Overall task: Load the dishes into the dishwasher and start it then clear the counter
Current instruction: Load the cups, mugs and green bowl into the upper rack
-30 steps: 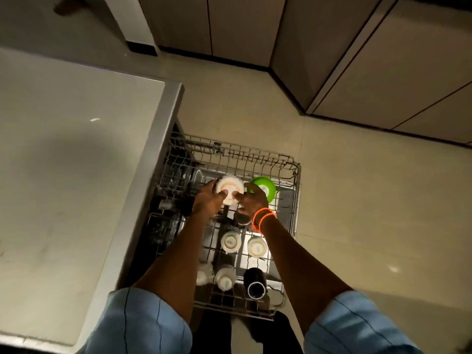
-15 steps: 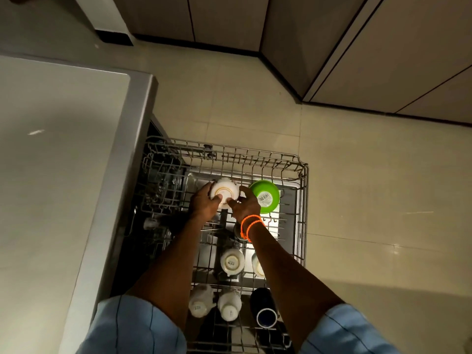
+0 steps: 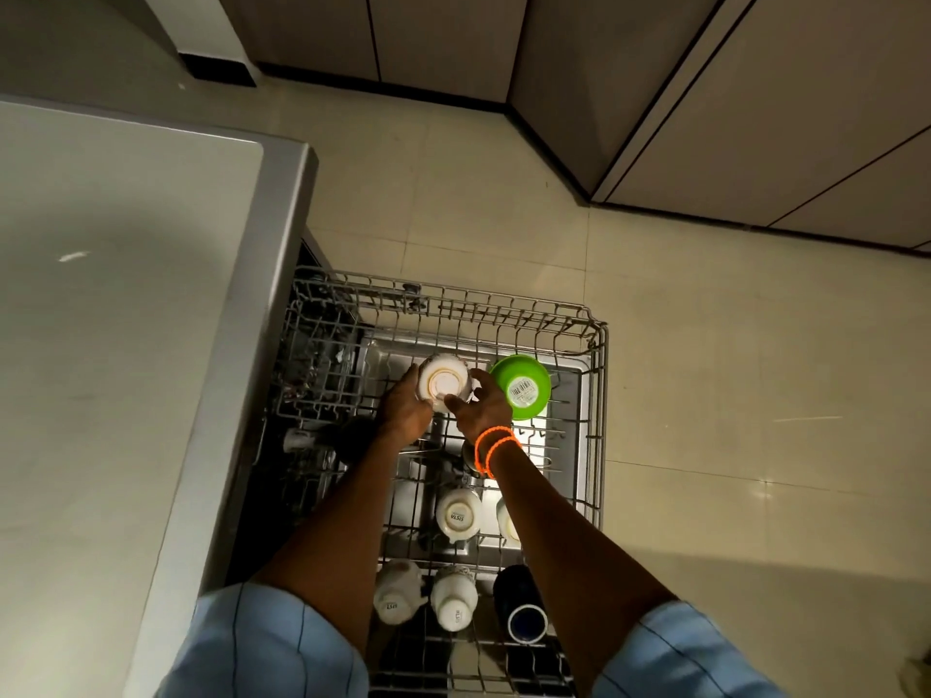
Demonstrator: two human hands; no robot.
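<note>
**Both hands on a white bowl at the far end of the rack**

Readable text: upturned white cup (image 3: 457,512) mid-rack has "SISTA" printed on its base. Two more white cups nearer the person, one (image 3: 397,590) on the left and one (image 3: 454,596) beside it, carry small base print that looks like the same word but is too small to confirm. Green bowl (image 3: 521,387) has a white barcode sticker on its base; digits not legible.

Hands: both arms reach forward over the dishwasher rack (image 3: 598,375), which is pulled out over the tiled floor. Left hand (image 3: 405,406) has its fingers curled round the left side of the white bowl (image 3: 444,381). Right hand (image 3: 479,405) grips the right side, thumb on the near rim, fingers wrapping the far edge. Orange beaded bracelets (image 3: 492,449) on the right wrist. Light blue sleeves at the bottom edge.

Bowl position: upside down, base with an orange-brown ring facing the camera, at the far end of the rack, just left of the green bowl and close to touching it. Green bowl also inverted, tilted, far right corner.

Also in the rack: dark blue cup (image 3: 524,609) lying on its side near the right arm. Grey counter (image 3: 126,345) fills the left side.
</note>
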